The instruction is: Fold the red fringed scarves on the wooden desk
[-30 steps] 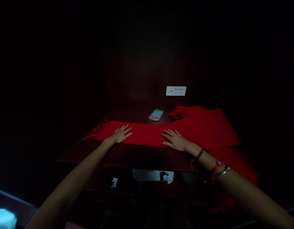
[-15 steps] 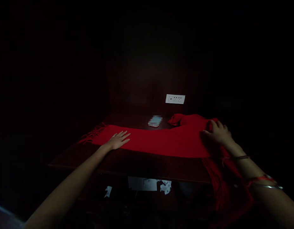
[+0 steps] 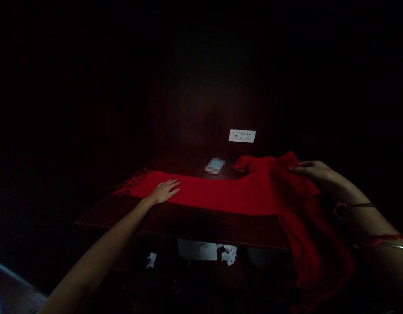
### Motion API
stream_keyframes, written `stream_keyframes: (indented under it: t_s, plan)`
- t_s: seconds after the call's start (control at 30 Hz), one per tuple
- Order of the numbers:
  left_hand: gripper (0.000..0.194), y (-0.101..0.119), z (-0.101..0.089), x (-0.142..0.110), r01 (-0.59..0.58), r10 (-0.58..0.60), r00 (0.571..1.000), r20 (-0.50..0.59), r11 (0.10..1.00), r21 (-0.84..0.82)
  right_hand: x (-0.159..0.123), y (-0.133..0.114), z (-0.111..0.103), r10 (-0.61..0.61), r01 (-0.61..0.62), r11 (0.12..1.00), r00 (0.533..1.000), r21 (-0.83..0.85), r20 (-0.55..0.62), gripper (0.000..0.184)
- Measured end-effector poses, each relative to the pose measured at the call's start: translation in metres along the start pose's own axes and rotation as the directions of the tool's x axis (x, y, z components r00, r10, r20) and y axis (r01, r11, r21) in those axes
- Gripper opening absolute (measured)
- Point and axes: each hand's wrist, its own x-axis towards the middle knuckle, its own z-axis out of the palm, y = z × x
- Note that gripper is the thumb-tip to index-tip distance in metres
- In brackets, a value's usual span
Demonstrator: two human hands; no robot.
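Observation:
A red scarf [image 3: 208, 192] lies stretched across a dark wooden table [image 3: 129, 218], its fringed end at the left. My left hand [image 3: 164, 191] rests flat on the scarf near that fringe, fingers spread. At the right, my right hand [image 3: 314, 169] pinches a raised fold of the scarf between thumb and fingers. The cloth bunches up around this hand, and a long part of it hangs over the table's front edge at the right. Bracelets circle my right wrist.
Behind the scarf lies a pale, blurred-out flat object [image 3: 215, 166]. A white socket plate [image 3: 242, 135] is on the dark back wall. Below the tabletop, pale paper pieces [image 3: 197, 250] show in the shadow. The surroundings are very dark.
My right hand has moved to the right and slightly up, lifting a fold of the scarf with it. My left hand stays flat on the scarf.

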Motion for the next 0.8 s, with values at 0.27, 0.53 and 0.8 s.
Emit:
stream_keyframes:
  t_s: [0.27,0.53,0.8]
  plan:
    - [0.045,-0.019,-0.016,-0.008,0.166,-0.289,0.911,-0.296,0.911,-0.378,-0.021,-0.187,0.139,-0.207,0.089,0.957,0.876,0.275,0.436,0.017]
    - [0.039,0.031,-0.024,-0.02,0.24,-0.289,0.939,-0.186,0.939,-0.247,-0.017,-0.126,0.152,-0.262,0.37,0.911,0.862,-0.184,0.434,0.028]
    - [0.07,0.095,-0.019,0.033,0.364,-0.349,0.93,0.121,0.921,-0.14,-0.016,0.03,0.046,0.092,-0.181,0.798,0.979,-0.575,-0.181,0.059]
